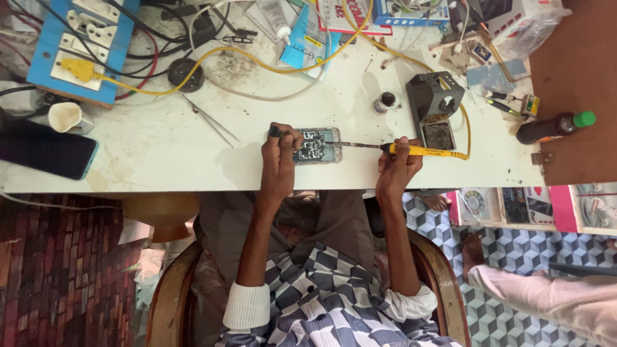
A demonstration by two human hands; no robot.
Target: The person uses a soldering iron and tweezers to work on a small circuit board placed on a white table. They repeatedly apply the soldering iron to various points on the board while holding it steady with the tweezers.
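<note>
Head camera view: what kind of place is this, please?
Probably a small electronics repair bench. The right hand holds a yellow soldering iron to an opened phone steadied by the left hand, with an iron stand and tweezers nearby.

Both bare forearms reach forward from rolled-up sleeves, elbows bent and close to the body. The left hand [279, 151] curls its fingers in a closed grip, knuckles up. The right hand [397, 164] is clenched too, angled inward toward the left hand.
</note>
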